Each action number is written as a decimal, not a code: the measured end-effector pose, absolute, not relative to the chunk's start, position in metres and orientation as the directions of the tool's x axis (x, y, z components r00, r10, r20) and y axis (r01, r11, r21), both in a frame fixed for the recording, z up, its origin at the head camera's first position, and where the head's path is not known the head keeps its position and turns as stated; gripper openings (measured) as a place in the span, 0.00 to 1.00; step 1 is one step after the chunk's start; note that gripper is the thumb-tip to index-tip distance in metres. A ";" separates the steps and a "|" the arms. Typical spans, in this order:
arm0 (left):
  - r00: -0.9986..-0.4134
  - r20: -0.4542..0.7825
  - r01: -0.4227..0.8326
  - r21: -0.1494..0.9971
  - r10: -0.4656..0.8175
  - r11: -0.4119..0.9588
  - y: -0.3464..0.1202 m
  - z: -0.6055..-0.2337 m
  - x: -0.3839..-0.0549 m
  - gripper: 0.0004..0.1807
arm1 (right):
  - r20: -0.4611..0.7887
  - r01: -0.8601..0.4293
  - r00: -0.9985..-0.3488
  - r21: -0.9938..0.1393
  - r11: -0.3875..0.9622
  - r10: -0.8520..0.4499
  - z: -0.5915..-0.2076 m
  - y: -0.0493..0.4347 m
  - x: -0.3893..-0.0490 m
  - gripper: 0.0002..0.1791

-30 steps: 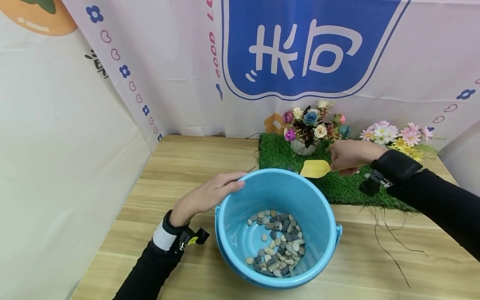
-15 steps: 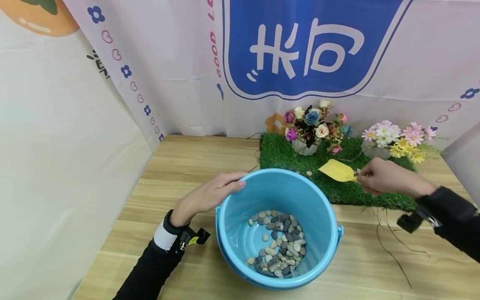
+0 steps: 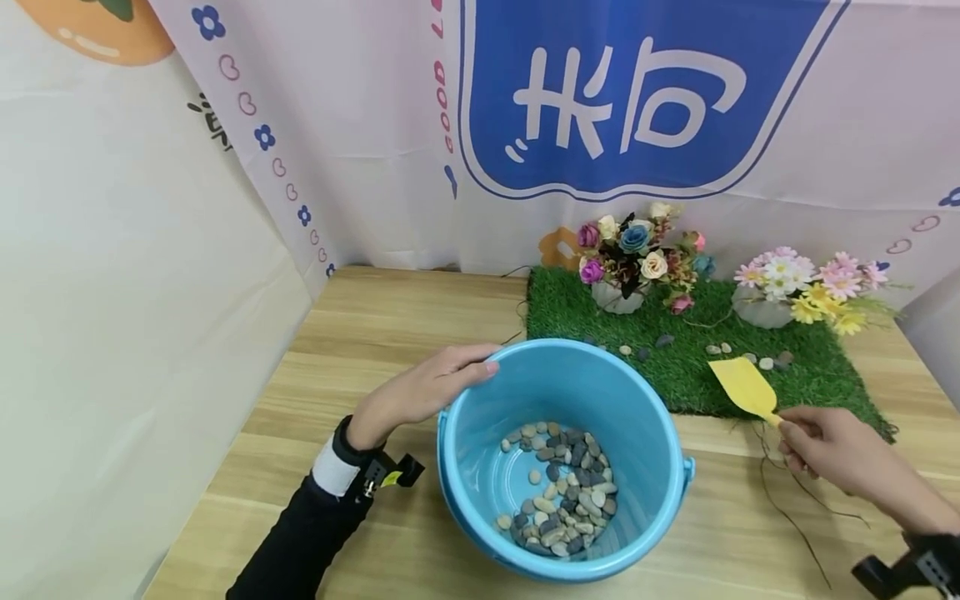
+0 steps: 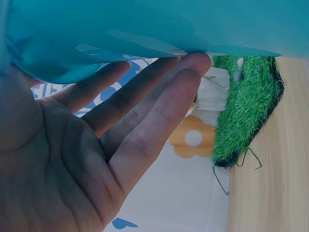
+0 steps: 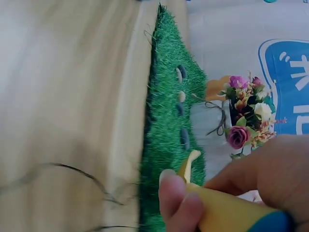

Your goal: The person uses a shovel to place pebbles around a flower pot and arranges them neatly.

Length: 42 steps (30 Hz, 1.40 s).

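Note:
My left hand [image 3: 431,383] holds the near-left rim of a light blue bucket [image 3: 654,467], thumb over the edge. Seen in the left wrist view, its long fingers [image 4: 154,113] reach along the bucket's outer wall, and the thumb is mostly hidden. Grey and tan pebbles [image 3: 558,517] cover part of the bucket's bottom. Off to the right, my right hand [image 3: 840,454] grips a small yellow toy shovel [image 3: 746,387] by its handle, blade pointing up and left over the near part of the turf. In the right wrist view the handle [image 5: 231,208] shows a blue end.
A green turf mat [image 3: 690,383] lies behind the bucket, with several loose pebbles [image 3: 663,340] on it. Two flower pots, one with roses [image 3: 637,250] and one with daisies [image 3: 787,279], stand at its back. Dark loose threads trail onto the wooden table [image 3: 360,333].
My right hand has moved right and nearer with the shovel, away from beside the bucket's far rim, uncovering pebbles and the daisies. The left hand stays on the rim.

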<state>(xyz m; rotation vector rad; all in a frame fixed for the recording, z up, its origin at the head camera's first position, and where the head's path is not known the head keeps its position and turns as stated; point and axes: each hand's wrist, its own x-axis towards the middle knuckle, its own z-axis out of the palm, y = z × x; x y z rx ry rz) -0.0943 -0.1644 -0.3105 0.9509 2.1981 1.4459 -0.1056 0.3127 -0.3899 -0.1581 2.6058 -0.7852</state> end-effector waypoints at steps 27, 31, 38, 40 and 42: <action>-0.719 0.050 0.323 0.907 0.693 0.269 -0.162 -0.324 -0.099 0.18 | -0.392 0.125 -0.907 -0.599 0.791 -0.154 -0.433 0.310 -0.044 0.40; -0.724 0.032 0.307 0.910 0.689 0.279 -0.159 -0.313 -0.094 0.18 | -0.387 0.119 -0.909 -0.602 0.790 -0.157 -0.434 0.311 -0.037 0.39; -0.716 0.056 0.341 0.898 0.696 0.278 -0.159 -0.315 -0.093 0.19 | -0.450 0.256 -0.885 -0.687 0.680 -0.122 -0.430 0.315 -0.023 0.38; -0.714 0.072 0.367 0.886 0.697 0.283 -0.160 -0.320 -0.096 0.20 | -0.454 0.263 -0.884 -0.680 0.685 -0.111 -0.426 0.318 -0.020 0.39; -0.712 0.085 0.397 0.868 0.698 0.299 -0.162 -0.328 -0.099 0.21 | -0.436 0.241 -0.893 -0.669 0.703 -0.109 -0.423 0.321 -0.020 0.39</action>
